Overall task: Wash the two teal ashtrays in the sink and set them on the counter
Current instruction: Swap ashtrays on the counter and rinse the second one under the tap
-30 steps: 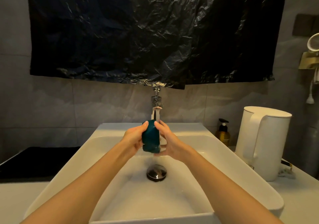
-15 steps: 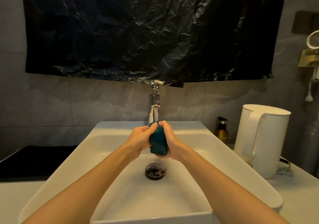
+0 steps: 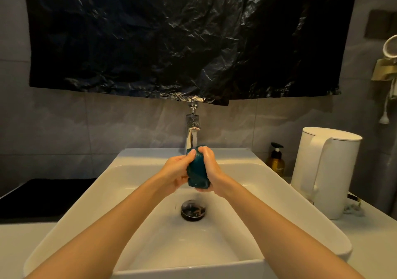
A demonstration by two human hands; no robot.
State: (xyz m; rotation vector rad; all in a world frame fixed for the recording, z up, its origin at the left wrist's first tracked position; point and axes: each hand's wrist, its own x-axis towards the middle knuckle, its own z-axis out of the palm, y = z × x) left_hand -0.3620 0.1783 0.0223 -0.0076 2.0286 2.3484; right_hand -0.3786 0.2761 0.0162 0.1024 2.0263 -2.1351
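Note:
A teal ashtray [image 3: 198,172] is held on edge over the white sink [image 3: 137,177], just below the chrome tap [image 3: 192,132]. My left hand [image 3: 175,174] grips its left side, thumb up on the top rim. My right hand [image 3: 210,171] wraps round its right side and underside, fingers curled over the top. Both hands look wet. Only one teal ashtray is in view. The dark drain [image 3: 193,210] lies straight below the hands.
A white kettle [image 3: 326,171] stands on the counter right of the sink, with an amber pump bottle [image 3: 276,161] behind it. A black mat [image 3: 43,197] lies on the counter at the left. Black plastic sheeting [image 3: 182,37] covers the wall above the tap.
The ashtray has shifted slightly right and turned between my hands, and my right hand has closed further round it. My left thumb has come up onto the rim.

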